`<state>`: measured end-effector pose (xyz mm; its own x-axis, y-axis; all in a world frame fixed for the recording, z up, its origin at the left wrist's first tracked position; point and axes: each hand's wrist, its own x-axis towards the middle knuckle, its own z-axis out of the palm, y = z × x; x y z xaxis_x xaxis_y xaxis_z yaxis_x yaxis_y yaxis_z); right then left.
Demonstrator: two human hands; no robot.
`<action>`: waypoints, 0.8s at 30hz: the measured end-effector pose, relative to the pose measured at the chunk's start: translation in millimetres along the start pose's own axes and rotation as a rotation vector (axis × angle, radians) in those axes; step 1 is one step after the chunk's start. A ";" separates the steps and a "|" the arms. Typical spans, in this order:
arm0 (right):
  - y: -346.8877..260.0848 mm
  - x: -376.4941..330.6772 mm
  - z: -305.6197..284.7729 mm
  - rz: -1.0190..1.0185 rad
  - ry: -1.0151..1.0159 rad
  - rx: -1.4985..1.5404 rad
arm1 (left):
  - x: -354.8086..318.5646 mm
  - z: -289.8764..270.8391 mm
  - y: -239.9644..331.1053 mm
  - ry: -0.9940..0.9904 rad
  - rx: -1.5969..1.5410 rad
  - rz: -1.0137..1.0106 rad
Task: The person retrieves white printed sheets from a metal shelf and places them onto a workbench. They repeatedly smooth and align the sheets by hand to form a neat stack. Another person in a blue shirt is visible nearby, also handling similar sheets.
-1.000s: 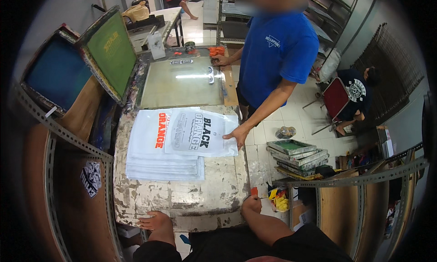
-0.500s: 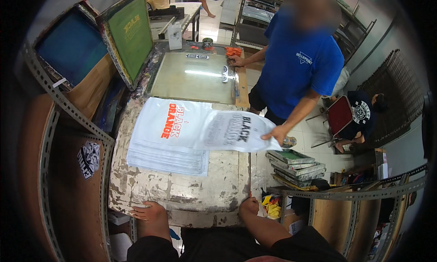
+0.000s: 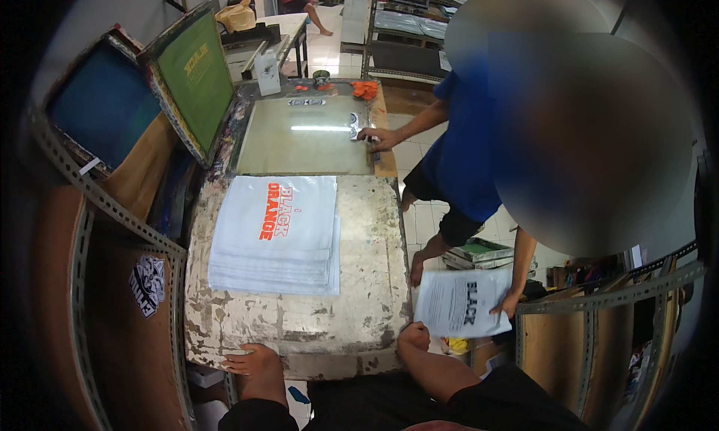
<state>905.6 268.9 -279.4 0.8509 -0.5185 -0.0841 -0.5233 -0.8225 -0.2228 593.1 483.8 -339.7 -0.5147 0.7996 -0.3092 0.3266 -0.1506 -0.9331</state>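
My left hand [image 3: 256,361] rests on the near edge of the worn, paint-flaked table [image 3: 352,311], its fingers stretched out and holding nothing. At the table's near right corner, my right hand [image 3: 414,337] is curled closed; whatever may be inside it is hidden. A stack of white plastic bags [image 3: 240,221] with orange-red print lies ahead of my hands. To the right, a co-worker in a blue shirt [image 3: 468,154] holds one white bag [image 3: 446,304] with black print low beside the table. Their other hand [image 3: 383,137] rests at the glass plate [image 3: 299,150].
A green printing screen [image 3: 193,83] stands tilted up at the back left, beside a blue screen [image 3: 101,113]. An orange rag [image 3: 365,90] and a white bottle [image 3: 267,73] sit at the far end. Metal racks [image 3: 584,334] flank me; more framed screens [image 3: 479,251] are stacked on the floor.
The co-worker has drawn the black-printed bag off the stack, rightward and down beside the table, and leans closer. Both my hands stay at the table's edge.
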 end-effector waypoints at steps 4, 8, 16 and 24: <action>-0.2 -0.2 -8.0 0.034 0.002 0.007 | 3.2 2.9 6.4 0.035 -0.017 0.000; 5.0 5.7 3.8 0.060 -0.004 0.044 | 7.2 6.4 5.6 0.075 -0.059 -0.017; 5.4 3.0 -0.1 0.034 -0.041 0.024 | 13.0 10.3 8.3 0.136 -0.075 -0.017; 1.9 4.3 -1.0 0.045 -0.065 0.032 | 16.5 11.4 9.3 0.161 -0.073 -0.009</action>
<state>908.2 264.8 -279.3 0.8284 -0.5376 -0.1572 -0.5600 -0.7903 -0.2485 578.6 489.0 -355.6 -0.3865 0.8842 -0.2622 0.3825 -0.1051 -0.9180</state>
